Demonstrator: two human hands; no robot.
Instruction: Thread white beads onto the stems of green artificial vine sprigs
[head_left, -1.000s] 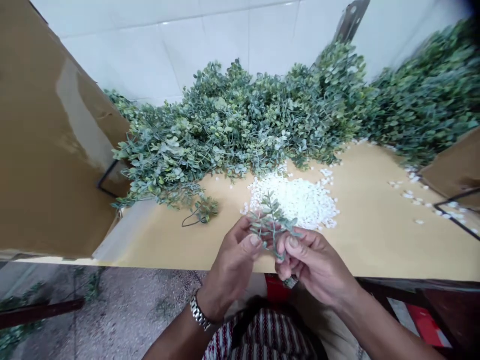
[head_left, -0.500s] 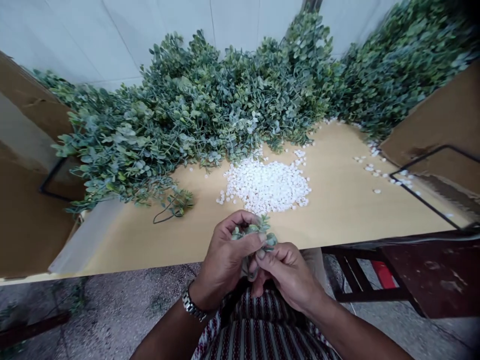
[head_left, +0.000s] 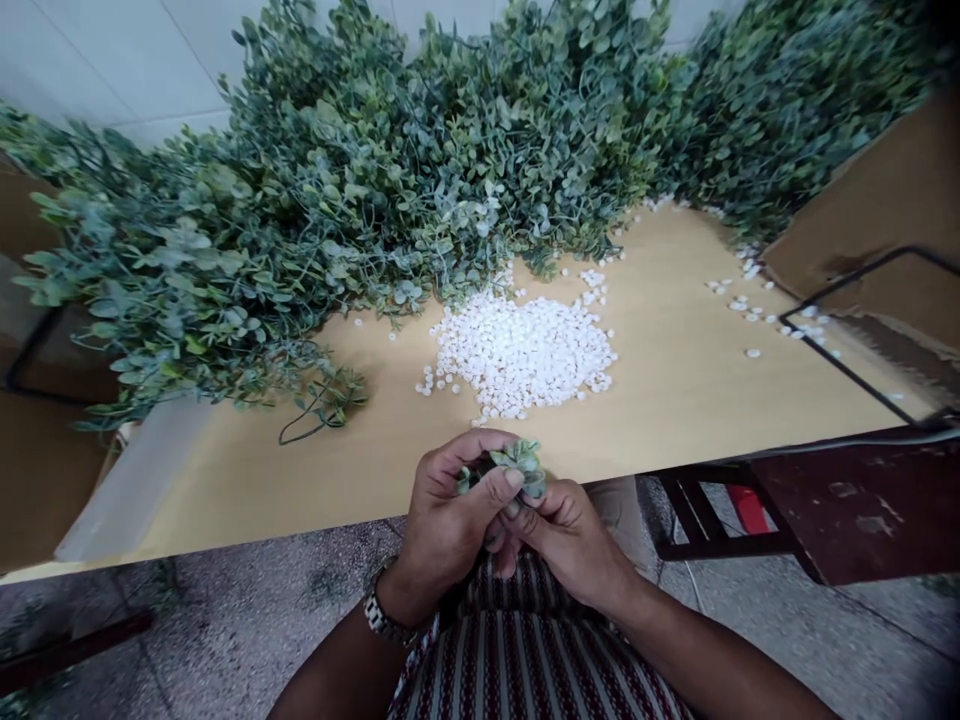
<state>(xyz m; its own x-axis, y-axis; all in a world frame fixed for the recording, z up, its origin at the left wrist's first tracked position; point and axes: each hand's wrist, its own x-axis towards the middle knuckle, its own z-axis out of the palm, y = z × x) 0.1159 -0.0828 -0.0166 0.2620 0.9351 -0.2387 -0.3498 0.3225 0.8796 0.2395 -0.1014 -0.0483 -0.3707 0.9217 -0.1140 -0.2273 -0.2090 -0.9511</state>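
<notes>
From my remote feed I see a pale wood-coloured counter point(head_left: 667, 320) against a tiled wall point(head_left: 105, 50), with a speckled floor point(head_left: 255, 620) below and a dark red board point(head_left: 862, 510) under its right end. Leafy greenery point(head_left: 450, 150) is heaped along the back, and small white discs point(head_left: 525, 355) lie piled in front of it (a few strays sit near the cardboard point(head_left: 877, 220) at right). Over the near edge, my view catches a small green sprig point(head_left: 523, 460) between the two hands: the left hand point(head_left: 450, 510) is curled nearly closed around it, while the right hand point(head_left: 574, 535) pinches close below, fingertips partly hidden.
</notes>
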